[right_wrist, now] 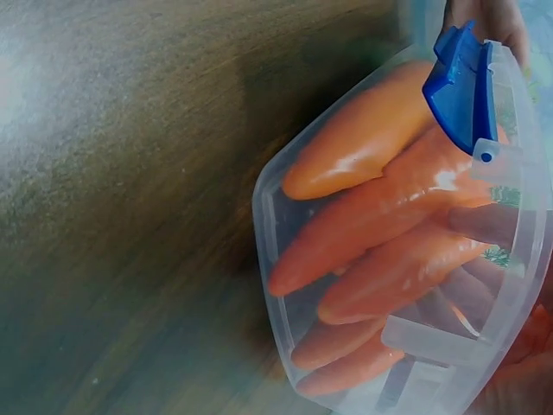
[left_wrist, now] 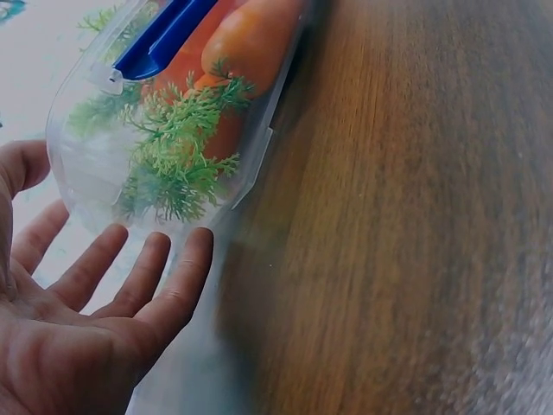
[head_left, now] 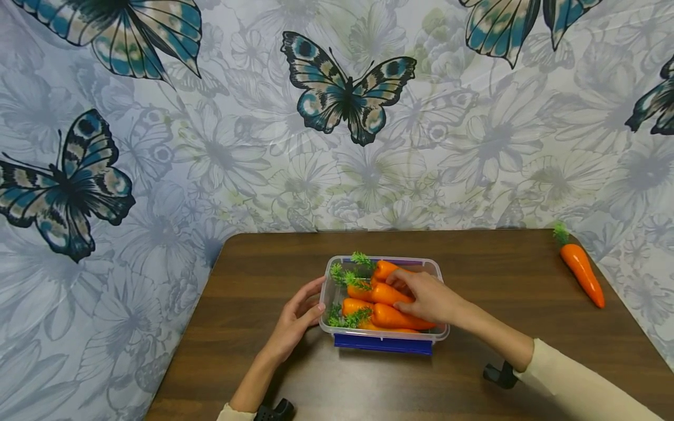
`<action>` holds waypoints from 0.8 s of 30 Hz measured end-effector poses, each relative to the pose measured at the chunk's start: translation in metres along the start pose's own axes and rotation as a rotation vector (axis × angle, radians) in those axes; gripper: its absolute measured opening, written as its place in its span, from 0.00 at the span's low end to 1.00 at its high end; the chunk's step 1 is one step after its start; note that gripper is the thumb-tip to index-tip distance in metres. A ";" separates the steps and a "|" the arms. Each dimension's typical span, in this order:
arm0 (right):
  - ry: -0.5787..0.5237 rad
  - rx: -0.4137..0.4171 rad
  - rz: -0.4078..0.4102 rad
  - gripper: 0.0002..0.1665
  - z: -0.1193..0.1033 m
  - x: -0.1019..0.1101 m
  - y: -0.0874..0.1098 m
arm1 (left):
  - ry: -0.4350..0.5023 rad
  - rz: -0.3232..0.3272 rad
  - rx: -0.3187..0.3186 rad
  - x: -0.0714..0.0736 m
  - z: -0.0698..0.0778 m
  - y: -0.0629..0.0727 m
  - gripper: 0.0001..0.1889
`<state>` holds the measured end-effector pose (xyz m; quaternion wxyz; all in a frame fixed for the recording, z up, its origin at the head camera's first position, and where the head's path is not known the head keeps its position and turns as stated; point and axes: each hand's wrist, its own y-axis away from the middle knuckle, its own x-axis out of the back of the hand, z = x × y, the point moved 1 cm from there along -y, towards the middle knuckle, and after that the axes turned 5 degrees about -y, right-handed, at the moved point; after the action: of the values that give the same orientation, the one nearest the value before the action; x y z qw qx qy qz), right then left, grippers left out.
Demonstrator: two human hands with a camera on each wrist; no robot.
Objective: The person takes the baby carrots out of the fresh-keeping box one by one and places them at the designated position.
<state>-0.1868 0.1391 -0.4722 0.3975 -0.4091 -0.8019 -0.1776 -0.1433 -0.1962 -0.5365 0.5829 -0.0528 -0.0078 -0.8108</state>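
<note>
A clear plastic container [head_left: 327, 331] with blue side latches [head_left: 383, 344] stands on the table, holding several orange toy carrots with green leafy tops [left_wrist: 177, 156]. At its left end my left hand [head_left: 295, 321] rests its fingertips and thumb against the wall, fingers spread and mostly straight. My right hand [head_left: 426, 295] reaches in over the right side. Its thumb and fingers pinch a carrot [head_left: 387, 294] in the middle of the pile. Through the clear wall in the right wrist view, carrot tips [right_wrist: 294, 277] point towards the near end, with the fingers partly hidden among them.
Another carrot [head_left: 581, 275] lies alone at the table's far right edge. The brown wooden table [head_left: 253, 280] meets a wall covering [head_left: 226, 175] printed with butterflies and flowers. Each wrist wears a black strap mount [head_left: 500, 375].
</note>
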 end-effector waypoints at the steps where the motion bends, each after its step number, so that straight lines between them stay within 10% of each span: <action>1: -0.008 0.000 0.002 0.26 0.000 0.000 0.000 | 0.003 -0.001 0.000 0.000 0.000 0.000 0.31; 24: -0.104 -0.002 0.070 0.25 -0.011 0.030 -0.010 | 0.015 -0.008 0.045 0.006 0.016 -0.010 0.31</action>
<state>-0.1998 0.1416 -0.4411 0.3608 -0.4463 -0.8064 -0.1429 -0.1532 -0.1981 -0.5198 0.5807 -0.0336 -0.0219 -0.8131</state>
